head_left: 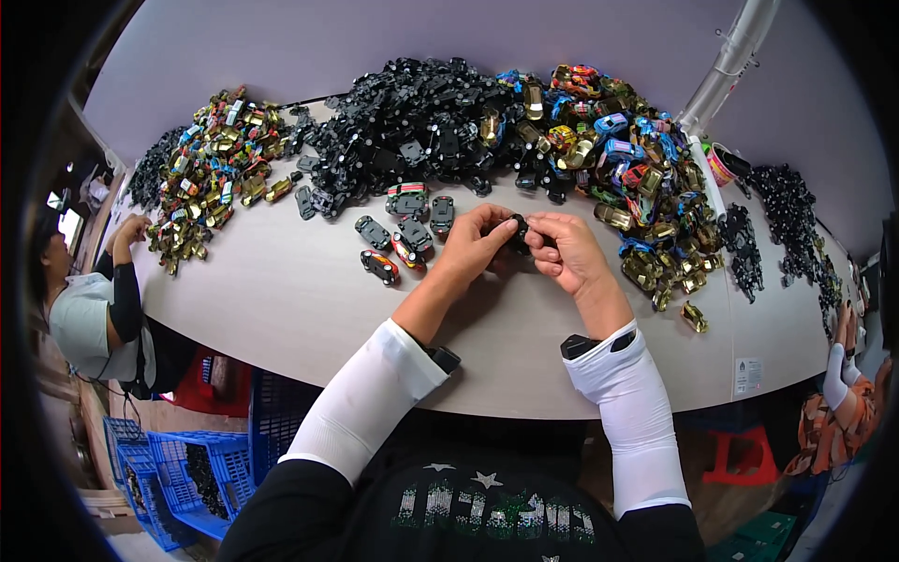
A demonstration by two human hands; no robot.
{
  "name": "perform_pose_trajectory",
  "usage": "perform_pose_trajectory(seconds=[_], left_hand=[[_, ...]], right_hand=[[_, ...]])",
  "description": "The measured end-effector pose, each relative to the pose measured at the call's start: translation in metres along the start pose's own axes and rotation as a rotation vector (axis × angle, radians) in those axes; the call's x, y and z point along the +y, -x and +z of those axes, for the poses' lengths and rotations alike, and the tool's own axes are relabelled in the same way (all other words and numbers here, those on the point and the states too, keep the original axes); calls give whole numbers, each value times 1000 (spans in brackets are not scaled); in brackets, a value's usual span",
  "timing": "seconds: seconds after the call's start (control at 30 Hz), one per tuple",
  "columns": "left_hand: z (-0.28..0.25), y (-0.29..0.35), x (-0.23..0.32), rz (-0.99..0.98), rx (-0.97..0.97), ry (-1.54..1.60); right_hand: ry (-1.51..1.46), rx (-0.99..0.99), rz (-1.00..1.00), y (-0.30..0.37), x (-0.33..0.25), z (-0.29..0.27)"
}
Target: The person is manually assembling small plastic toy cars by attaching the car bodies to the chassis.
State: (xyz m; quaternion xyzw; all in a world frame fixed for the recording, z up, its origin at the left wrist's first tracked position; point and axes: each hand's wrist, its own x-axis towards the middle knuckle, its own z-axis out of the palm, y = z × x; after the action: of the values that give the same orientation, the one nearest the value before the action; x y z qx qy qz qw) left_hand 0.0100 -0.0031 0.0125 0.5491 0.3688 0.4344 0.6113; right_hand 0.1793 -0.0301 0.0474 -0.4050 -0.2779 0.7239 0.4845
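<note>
Both hands meet over the surface (281,300): left hand (473,245) and right hand (567,248) each pinch one small black toy car part (518,231), finished toy cars (403,245) just beside.

The scene is viewed from a single head-worn fisheye camera, aimed steeply down over the wearer's chest onto a pale table (281,300); the left hand (473,245) and right hand (567,251) are seen close at centre; straight edges are bent toward the rim; no second view is given
</note>
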Motion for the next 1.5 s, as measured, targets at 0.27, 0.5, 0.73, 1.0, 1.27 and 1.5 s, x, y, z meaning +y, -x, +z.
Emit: perform_pose_trajectory(seconds=[0.27,0.5,0.73,1.0,1.27,1.5], left_hand=[[-4,5,11,-71,-56,5],[-2,6,9,-25,-38,-49],[-6,4,2,-26,-36,-122],[-5,2,-1,-38,-38,-73],[-3,2,-3,-7,-22,-140],[-13,17,44,92,50,-1008]], right_hand=[[34,-26,-10,0,1,2],[92,11,-44,0,6,6],[314,82,-122,-3,13,12],[271,63,-70,-3,9,6],[865,213,-444,-17,30,5],[1196,453,-730,-14,-4,-29]])
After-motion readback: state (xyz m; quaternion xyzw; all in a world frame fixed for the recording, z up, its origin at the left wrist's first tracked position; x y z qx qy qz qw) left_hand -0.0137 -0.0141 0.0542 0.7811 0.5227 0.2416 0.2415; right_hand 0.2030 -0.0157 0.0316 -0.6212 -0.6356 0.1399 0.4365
